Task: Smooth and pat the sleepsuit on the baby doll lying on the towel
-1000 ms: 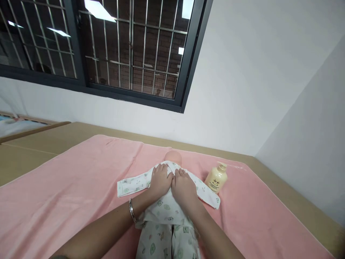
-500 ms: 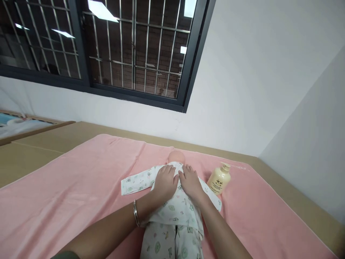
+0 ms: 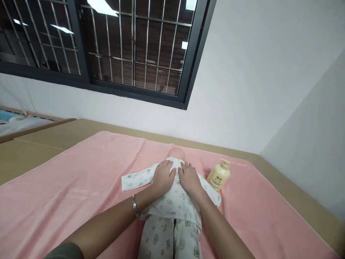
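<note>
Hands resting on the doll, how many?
2: the left hand on the doll's upper body, left of centre, and the right hand beside it, right of centre.

Barred window (image 3: 81,46) above, pink blanket (image 3: 88,169) below.
Beyond steel bars (image 3: 133,46), dim bricks (image 3: 153,75); across the dark panes, bright light reflections (image 3: 101,6). Around the frame, plain white wall (image 3: 242,79). Over the tan worktop (image 3: 48,135), the blanket, slightly wrinkled; on its right part, a pale yellow pump bottle (image 3: 219,177) with dark print. At far left, past a wooden edge (image 3: 37,130), white and blue cloth (image 3: 24,124).
</note>
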Tool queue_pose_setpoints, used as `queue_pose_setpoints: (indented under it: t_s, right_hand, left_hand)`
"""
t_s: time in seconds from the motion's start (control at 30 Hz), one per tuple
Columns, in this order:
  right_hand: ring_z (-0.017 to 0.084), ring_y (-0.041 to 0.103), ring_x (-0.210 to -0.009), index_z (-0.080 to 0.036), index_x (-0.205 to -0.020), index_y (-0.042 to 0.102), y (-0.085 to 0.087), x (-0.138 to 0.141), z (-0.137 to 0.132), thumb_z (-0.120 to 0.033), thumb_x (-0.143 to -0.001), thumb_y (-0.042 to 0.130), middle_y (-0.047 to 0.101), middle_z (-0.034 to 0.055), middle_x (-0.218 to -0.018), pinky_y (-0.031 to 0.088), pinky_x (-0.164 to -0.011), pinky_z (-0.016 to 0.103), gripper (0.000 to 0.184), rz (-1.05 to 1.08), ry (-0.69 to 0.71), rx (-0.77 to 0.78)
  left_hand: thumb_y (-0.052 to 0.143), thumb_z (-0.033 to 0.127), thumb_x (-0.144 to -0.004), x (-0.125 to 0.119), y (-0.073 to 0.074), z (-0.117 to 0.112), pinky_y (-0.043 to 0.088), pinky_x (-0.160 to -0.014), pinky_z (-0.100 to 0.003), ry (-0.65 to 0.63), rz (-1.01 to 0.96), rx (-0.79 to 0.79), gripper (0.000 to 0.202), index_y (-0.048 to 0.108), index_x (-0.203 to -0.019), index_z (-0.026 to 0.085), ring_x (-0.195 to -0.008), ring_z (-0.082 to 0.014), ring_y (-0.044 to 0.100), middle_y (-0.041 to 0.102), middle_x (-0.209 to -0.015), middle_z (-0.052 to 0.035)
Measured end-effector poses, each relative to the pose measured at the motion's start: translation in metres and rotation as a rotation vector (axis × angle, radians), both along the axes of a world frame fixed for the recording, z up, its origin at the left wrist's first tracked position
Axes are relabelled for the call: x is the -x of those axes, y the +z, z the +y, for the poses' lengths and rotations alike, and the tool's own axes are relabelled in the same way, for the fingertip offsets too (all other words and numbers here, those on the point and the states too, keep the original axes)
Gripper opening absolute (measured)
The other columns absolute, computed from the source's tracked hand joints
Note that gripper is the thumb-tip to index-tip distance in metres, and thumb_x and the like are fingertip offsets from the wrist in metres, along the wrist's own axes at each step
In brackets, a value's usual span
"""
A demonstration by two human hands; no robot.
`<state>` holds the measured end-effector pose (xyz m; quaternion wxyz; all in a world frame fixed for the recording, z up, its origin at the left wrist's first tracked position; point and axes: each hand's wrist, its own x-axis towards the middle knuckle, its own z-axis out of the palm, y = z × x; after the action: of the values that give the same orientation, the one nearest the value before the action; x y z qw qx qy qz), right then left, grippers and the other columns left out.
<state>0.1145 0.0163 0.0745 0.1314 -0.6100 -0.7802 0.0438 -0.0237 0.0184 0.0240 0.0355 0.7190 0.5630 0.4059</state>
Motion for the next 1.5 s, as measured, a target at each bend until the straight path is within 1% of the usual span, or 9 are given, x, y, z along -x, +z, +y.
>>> queue_pose_setpoints:
  t_s: [0.1, 0.2, 0.4, 0.73, 0.97, 1.1, 1.23, 1.37, 1.5]
  right_hand:
    - [0.029, 0.043, -0.129, -0.01, -0.128, 0.058, 0.002, 0.01, -0.017, -0.022, -0.096, 0.032, 0.053, 0.0186, -0.137, 0.025, -0.108, 0.038, 0.043, -0.037, 0.1, -0.079]
    - [0.027, 0.047, -0.126, -0.013, -0.123, 0.061, 0.004, 0.009, -0.015, -0.025, -0.098, 0.032, 0.058, 0.0163, -0.131, 0.028, -0.106, 0.036, 0.04, -0.013, 0.099, -0.051]
    - [0.03, 0.035, -0.138, -0.007, -0.14, 0.045, -0.008, -0.003, 0.014, -0.034, -0.101, 0.031, 0.045, 0.0228, -0.143, 0.024, -0.109, 0.044, 0.05, 0.031, -0.044, 0.015]
    - [0.035, 0.048, -0.126, 0.001, -0.137, 0.047, -0.011, 0.019, -0.028, -0.024, -0.096, 0.041, 0.056, 0.0278, -0.129, 0.028, -0.108, 0.046, 0.048, -0.266, 0.036, -0.224]
    - [0.027, 0.046, -0.129, -0.011, -0.129, 0.055, -0.005, 0.002, -0.001, -0.027, -0.1, 0.03, 0.057, 0.0179, -0.133, 0.03, -0.107, 0.043, 0.042, -0.007, 0.014, -0.082]
    - [0.028, 0.038, -0.136, -0.008, -0.136, 0.047, -0.006, 0.002, -0.001, -0.031, -0.1, 0.031, 0.047, 0.0193, -0.144, 0.027, -0.109, 0.046, 0.046, -0.013, -0.018, -0.046]
    - [0.028, 0.042, -0.133, -0.002, -0.133, 0.05, -0.008, 0.016, -0.022, -0.025, -0.097, 0.034, 0.049, 0.0232, -0.14, 0.024, -0.112, 0.04, 0.046, -0.06, 0.12, -0.111]
    - [0.026, 0.049, -0.124, -0.009, -0.121, 0.059, -0.003, 0.011, -0.015, -0.027, -0.098, 0.031, 0.057, 0.0185, -0.132, 0.03, -0.107, 0.038, 0.041, 0.002, 0.095, -0.063]
    - [0.028, 0.047, -0.125, -0.009, -0.126, 0.054, 0.0, -0.004, 0.004, -0.027, -0.098, 0.032, 0.053, 0.018, -0.137, 0.029, -0.106, 0.045, 0.041, 0.019, 0.019, -0.035]
  left_hand:
    - [0.037, 0.034, -0.096, 0.005, 0.003, 0.013, 0.044, -0.103, -0.044, 0.043, -0.011, 0.097, 0.04, 0.061, -0.118, 0.012, -0.115, -0.0268, 0.058, 0.066, -0.121, -0.0141]
    - [0.035, 0.026, -0.096, 0.002, 0.0, 0.014, 0.043, -0.103, -0.044, 0.016, 0.041, 0.046, 0.037, 0.061, -0.118, 0.013, -0.115, -0.0262, 0.058, 0.065, -0.121, -0.0135]
    - [0.038, 0.024, -0.094, -0.005, -0.005, 0.001, 0.044, -0.1, -0.043, -0.023, 0.09, -0.055, 0.032, 0.062, -0.113, 0.016, -0.112, -0.0256, 0.058, 0.065, -0.118, -0.0114]
    - [0.04, 0.029, -0.093, 0.006, -0.011, 0.009, 0.04, -0.106, -0.047, 0.023, 0.082, -0.029, 0.039, 0.055, -0.125, 0.013, -0.118, -0.028, 0.054, 0.062, -0.124, -0.0129]
    - [0.036, 0.019, -0.093, -0.003, -0.009, -0.009, 0.045, -0.099, -0.045, -0.081, 0.211, -0.201, 0.032, 0.065, -0.108, 0.017, -0.108, -0.0266, 0.059, 0.067, -0.113, -0.0125]
    - [0.039, 0.03, -0.094, 0.0, -0.005, 0.001, 0.044, -0.1, -0.045, -0.053, 0.14, -0.067, 0.034, 0.062, -0.114, 0.015, -0.112, -0.0285, 0.058, 0.065, -0.117, -0.0145]
    - [0.033, 0.029, -0.094, 0.009, 0.001, 0.02, 0.042, -0.103, -0.041, -0.045, 0.052, 0.145, 0.04, 0.06, -0.12, 0.012, -0.119, -0.0258, 0.056, 0.064, -0.123, -0.0146]
    - [0.034, 0.024, -0.092, 0.008, 0.006, 0.012, 0.04, -0.105, -0.042, -0.032, 0.145, 0.12, 0.04, 0.06, -0.121, 0.013, -0.121, -0.0269, 0.055, 0.063, -0.126, -0.0143]
    - [0.037, 0.029, -0.093, 0.003, 0.008, 0.001, 0.043, -0.101, -0.04, -0.044, 0.173, 0.069, 0.036, 0.066, -0.111, 0.016, -0.114, -0.0272, 0.059, 0.067, -0.119, -0.0123]
